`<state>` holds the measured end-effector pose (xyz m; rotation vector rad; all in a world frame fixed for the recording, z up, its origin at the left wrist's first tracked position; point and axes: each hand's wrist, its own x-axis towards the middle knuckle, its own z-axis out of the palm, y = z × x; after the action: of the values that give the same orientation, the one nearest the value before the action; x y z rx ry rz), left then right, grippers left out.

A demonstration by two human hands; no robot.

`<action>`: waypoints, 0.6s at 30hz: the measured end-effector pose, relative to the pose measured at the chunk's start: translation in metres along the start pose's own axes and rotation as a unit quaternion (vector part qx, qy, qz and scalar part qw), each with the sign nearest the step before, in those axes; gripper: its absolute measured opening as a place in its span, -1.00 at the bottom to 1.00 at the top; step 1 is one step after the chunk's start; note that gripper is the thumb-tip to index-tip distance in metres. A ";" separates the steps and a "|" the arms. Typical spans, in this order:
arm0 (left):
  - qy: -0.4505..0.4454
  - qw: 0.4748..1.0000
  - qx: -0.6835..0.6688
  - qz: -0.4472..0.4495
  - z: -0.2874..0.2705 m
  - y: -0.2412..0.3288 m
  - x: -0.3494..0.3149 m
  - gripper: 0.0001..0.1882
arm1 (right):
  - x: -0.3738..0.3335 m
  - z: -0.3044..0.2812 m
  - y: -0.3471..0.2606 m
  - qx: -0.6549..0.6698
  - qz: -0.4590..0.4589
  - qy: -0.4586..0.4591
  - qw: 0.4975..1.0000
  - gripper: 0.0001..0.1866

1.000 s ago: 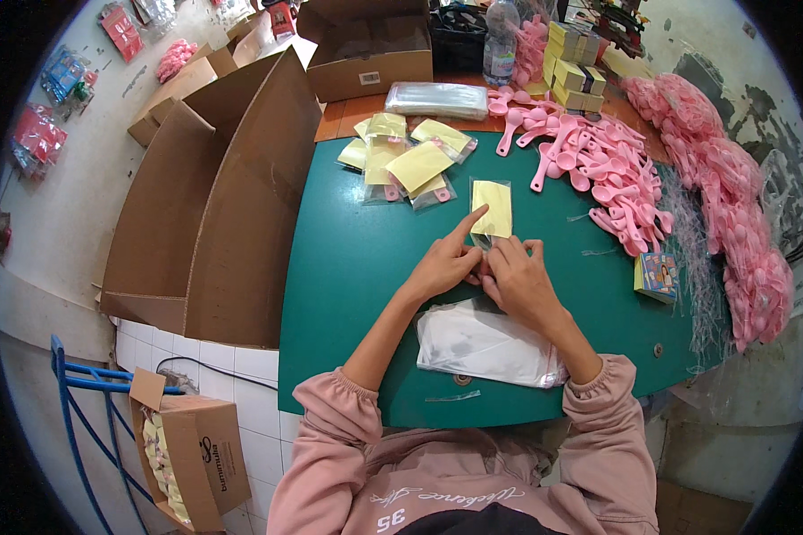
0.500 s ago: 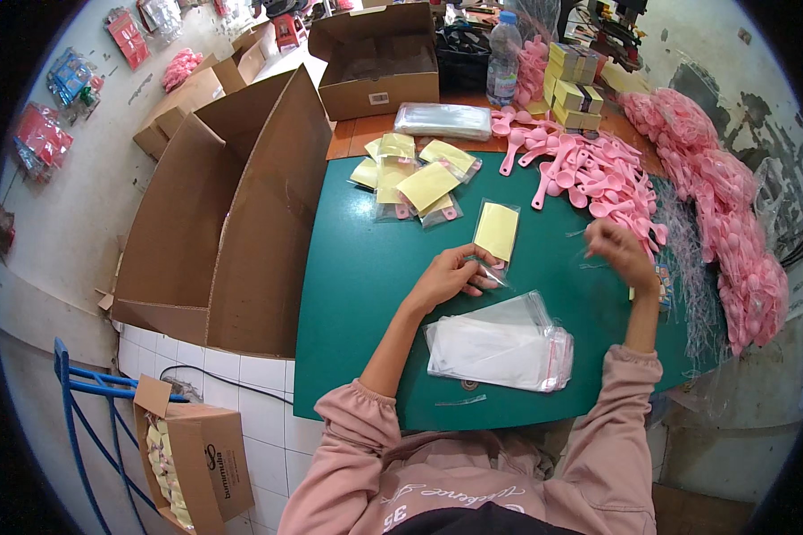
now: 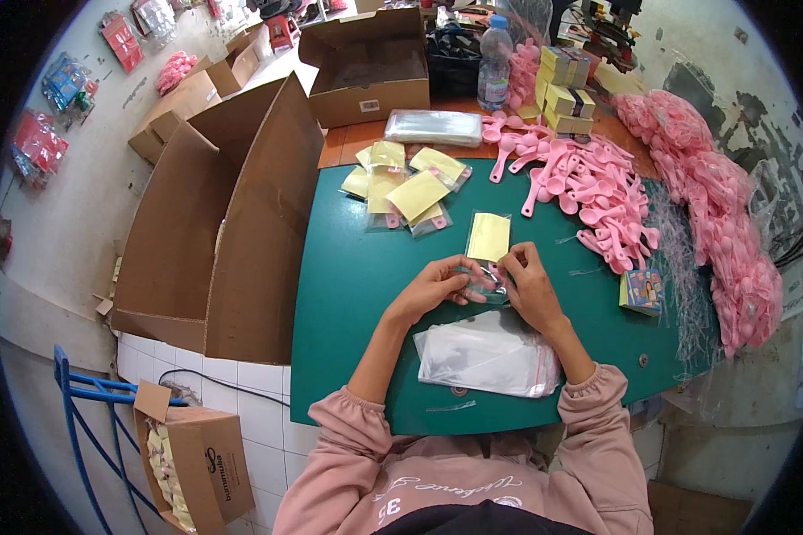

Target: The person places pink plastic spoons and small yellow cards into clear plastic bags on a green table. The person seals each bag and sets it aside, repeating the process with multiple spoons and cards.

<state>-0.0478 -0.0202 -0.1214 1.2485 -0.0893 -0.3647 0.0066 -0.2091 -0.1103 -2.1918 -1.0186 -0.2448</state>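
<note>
Both the left hand (image 3: 435,287) and the right hand (image 3: 528,283) grip, pinching a small clear plastic bag (image 3: 484,283) over the green counter (image 3: 348,294); a yellow-carded packet (image 3: 488,236) lies at twelve o'clock.

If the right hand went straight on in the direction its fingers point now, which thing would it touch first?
The right hand points up-left, toward the small clear bag it pinches together with the left hand. Beyond that, probably the yellow packet lying on the green table, though depth is uncertain.
</note>
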 end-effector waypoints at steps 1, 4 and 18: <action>0.000 1.000 0.000 0.000 -0.001 0.001 0.000 -0.84 | 0.000 -0.001 0.000 0.000 -0.001 0.000 1.000 -0.81; -0.013 1.000 0.010 -0.016 0.000 0.004 -0.001 -0.81 | -0.003 -0.004 0.002 0.117 0.057 -0.009 0.991 -0.79; 0.174 0.675 0.626 0.348 0.040 -0.003 0.001 -0.62 | -0.001 -0.003 0.006 0.196 0.079 0.019 0.977 -0.80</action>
<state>-0.0583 -0.0576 -0.1119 2.4789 -0.5423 0.7918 0.0105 -0.2146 -0.1114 -1.8870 -0.7891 -0.0095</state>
